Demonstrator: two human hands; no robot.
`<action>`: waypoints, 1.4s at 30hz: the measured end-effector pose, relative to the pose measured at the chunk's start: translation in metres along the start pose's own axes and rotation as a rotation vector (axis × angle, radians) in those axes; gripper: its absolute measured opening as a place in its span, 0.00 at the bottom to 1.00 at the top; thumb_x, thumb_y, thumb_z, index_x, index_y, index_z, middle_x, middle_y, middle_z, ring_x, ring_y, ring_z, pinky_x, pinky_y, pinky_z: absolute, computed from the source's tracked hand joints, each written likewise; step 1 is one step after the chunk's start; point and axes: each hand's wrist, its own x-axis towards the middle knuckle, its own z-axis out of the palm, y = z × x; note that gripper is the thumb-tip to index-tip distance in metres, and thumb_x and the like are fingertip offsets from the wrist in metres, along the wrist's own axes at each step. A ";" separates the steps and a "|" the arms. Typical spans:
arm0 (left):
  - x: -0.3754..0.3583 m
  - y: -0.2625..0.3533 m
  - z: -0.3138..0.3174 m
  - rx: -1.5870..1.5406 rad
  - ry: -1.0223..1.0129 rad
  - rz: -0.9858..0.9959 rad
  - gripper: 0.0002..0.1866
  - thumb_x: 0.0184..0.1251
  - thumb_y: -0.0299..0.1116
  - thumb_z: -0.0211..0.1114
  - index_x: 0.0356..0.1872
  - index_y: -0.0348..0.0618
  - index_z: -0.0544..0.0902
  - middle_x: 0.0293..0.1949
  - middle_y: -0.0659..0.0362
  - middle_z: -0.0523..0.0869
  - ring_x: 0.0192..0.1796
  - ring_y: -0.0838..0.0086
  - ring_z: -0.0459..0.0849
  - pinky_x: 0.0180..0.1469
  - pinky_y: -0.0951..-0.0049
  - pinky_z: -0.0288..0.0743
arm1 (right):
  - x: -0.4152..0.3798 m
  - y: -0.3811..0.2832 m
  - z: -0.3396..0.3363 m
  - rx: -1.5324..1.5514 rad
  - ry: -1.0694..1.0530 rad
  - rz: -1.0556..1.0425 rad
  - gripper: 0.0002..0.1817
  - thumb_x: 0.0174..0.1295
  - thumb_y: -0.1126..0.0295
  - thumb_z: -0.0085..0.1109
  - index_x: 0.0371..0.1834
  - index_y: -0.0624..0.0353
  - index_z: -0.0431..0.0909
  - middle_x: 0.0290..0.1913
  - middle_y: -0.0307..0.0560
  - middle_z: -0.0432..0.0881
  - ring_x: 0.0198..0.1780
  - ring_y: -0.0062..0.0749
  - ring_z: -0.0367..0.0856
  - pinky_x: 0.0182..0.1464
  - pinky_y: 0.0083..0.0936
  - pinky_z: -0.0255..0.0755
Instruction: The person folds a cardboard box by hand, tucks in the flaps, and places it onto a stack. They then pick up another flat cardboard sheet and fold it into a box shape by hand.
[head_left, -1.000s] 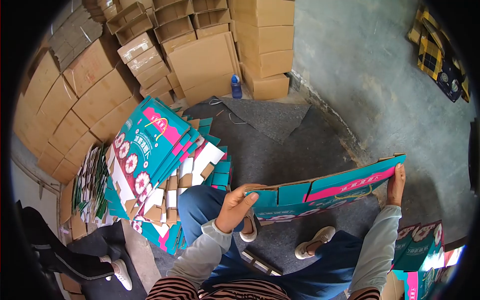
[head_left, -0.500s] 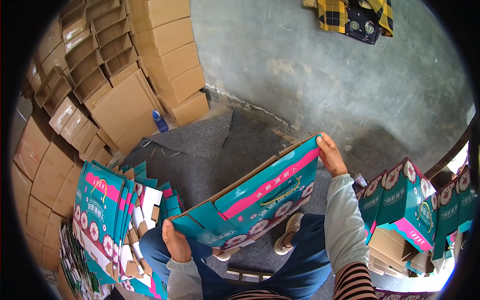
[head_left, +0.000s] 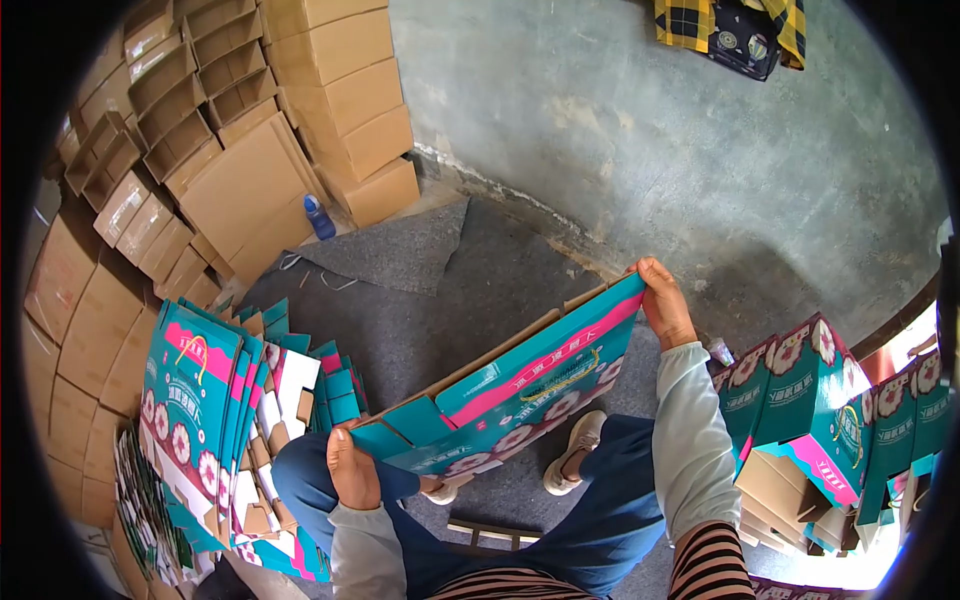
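A flattened teal and pink printed carton point(head_left: 520, 400) is stretched between my two hands above my knees, slanting up to the right. My left hand point(head_left: 354, 470) grips its lower left corner, thumb on the near face. At the upper right corner, my right hand point(head_left: 665, 302) holds the edge with the fingers partly hidden behind it. Brown cardboard shows along the carton's top edge. A yellow cord handle lies on its printed face.
Flattened teal cartons point(head_left: 190, 410) lean in a stack at the left. Folded teal boxes point(head_left: 810, 420) stand at the right. Brown boxes point(head_left: 355, 110) are piled at the back left, near a blue bottle point(head_left: 319, 217). A grey wall point(head_left: 640, 130) rises ahead.
The carton is tilted so that its printed face shows less. Both hands keep their grip at its corners. The view has shifted slightly.
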 end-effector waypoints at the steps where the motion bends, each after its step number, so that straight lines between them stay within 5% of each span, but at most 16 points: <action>1: -0.001 -0.002 -0.003 -0.019 0.019 -0.012 0.14 0.77 0.38 0.51 0.46 0.39 0.79 0.48 0.56 0.82 0.52 0.69 0.79 0.60 0.65 0.69 | 0.001 0.001 0.001 -0.004 0.012 0.022 0.13 0.69 0.57 0.55 0.35 0.56 0.77 0.33 0.37 0.79 0.37 0.22 0.75 0.44 0.20 0.67; 10: -0.007 -0.014 -0.009 -0.121 0.058 -0.088 0.14 0.76 0.40 0.52 0.46 0.39 0.79 0.49 0.51 0.81 0.52 0.65 0.79 0.60 0.61 0.69 | 0.010 0.030 0.003 -0.073 0.165 0.001 0.15 0.68 0.55 0.57 0.32 0.55 0.77 0.29 0.36 0.77 0.33 0.21 0.74 0.39 0.19 0.66; 14: -0.014 -0.017 -0.003 0.016 -0.174 -0.120 0.26 0.75 0.52 0.48 0.53 0.34 0.75 0.55 0.50 0.79 0.57 0.62 0.78 0.62 0.60 0.68 | 0.011 0.032 -0.006 -0.103 0.139 -0.026 0.15 0.69 0.54 0.55 0.33 0.54 0.76 0.31 0.36 0.76 0.35 0.21 0.73 0.41 0.20 0.65; 19: -0.028 -0.013 0.002 0.336 -0.381 -0.222 0.22 0.67 0.29 0.63 0.60 0.32 0.73 0.54 0.50 0.81 0.56 0.68 0.80 0.60 0.69 0.71 | 0.015 0.031 -0.018 -0.076 0.054 -0.058 0.15 0.70 0.54 0.54 0.34 0.54 0.76 0.31 0.36 0.78 0.34 0.21 0.74 0.41 0.20 0.66; 25: -0.039 -0.016 0.012 0.386 -0.276 -0.332 0.15 0.68 0.29 0.63 0.52 0.31 0.81 0.47 0.53 0.85 0.49 0.74 0.82 0.54 0.74 0.75 | 0.019 0.038 -0.032 -0.058 0.080 -0.023 0.14 0.71 0.55 0.52 0.39 0.54 0.78 0.38 0.40 0.81 0.41 0.24 0.77 0.49 0.25 0.67; 29: -0.040 -0.031 0.018 0.467 -0.322 -0.272 0.16 0.69 0.29 0.61 0.54 0.31 0.79 0.49 0.55 0.85 0.50 0.77 0.81 0.54 0.77 0.74 | 0.016 0.031 -0.028 -0.503 0.404 -0.028 0.15 0.69 0.59 0.54 0.51 0.55 0.80 0.49 0.40 0.82 0.51 0.25 0.78 0.57 0.23 0.65; 32: -0.036 -0.035 0.033 0.428 -0.309 -0.291 0.16 0.70 0.30 0.60 0.54 0.31 0.79 0.49 0.55 0.85 0.50 0.77 0.81 0.54 0.76 0.74 | 0.006 0.017 -0.015 -0.934 0.264 -0.351 0.15 0.69 0.59 0.55 0.49 0.59 0.80 0.47 0.42 0.82 0.47 0.25 0.78 0.50 0.23 0.69; 33: -0.034 -0.036 0.040 0.445 -0.317 -0.263 0.16 0.70 0.30 0.60 0.54 0.31 0.79 0.49 0.55 0.85 0.49 0.77 0.81 0.54 0.76 0.74 | -0.011 -0.001 0.020 -1.018 0.163 -0.468 0.15 0.70 0.61 0.53 0.47 0.62 0.79 0.40 0.45 0.84 0.40 0.27 0.80 0.39 0.28 0.72; 37: -0.028 -0.046 0.047 0.358 -0.281 -0.207 0.16 0.71 0.31 0.59 0.55 0.33 0.79 0.49 0.54 0.84 0.50 0.75 0.81 0.54 0.75 0.74 | -0.091 -0.016 0.122 -1.125 -0.214 0.008 0.22 0.70 0.53 0.51 0.43 0.65 0.78 0.28 0.45 0.83 0.29 0.33 0.82 0.32 0.33 0.72; 39: -0.036 -0.042 0.059 0.502 -0.358 -0.152 0.16 0.70 0.31 0.60 0.55 0.34 0.78 0.49 0.54 0.84 0.50 0.73 0.82 0.55 0.73 0.74 | -0.112 0.004 0.136 -1.191 -0.246 0.158 0.30 0.67 0.45 0.51 0.51 0.67 0.74 0.30 0.49 0.83 0.30 0.34 0.83 0.32 0.32 0.73; 42: -0.064 -0.051 0.080 0.724 -0.522 0.105 0.19 0.65 0.31 0.64 0.56 0.37 0.78 0.50 0.51 0.83 0.52 0.64 0.83 0.56 0.68 0.74 | -0.136 0.008 0.129 -0.797 -0.181 0.395 0.37 0.65 0.41 0.51 0.60 0.68 0.68 0.36 0.52 0.83 0.33 0.34 0.85 0.34 0.29 0.76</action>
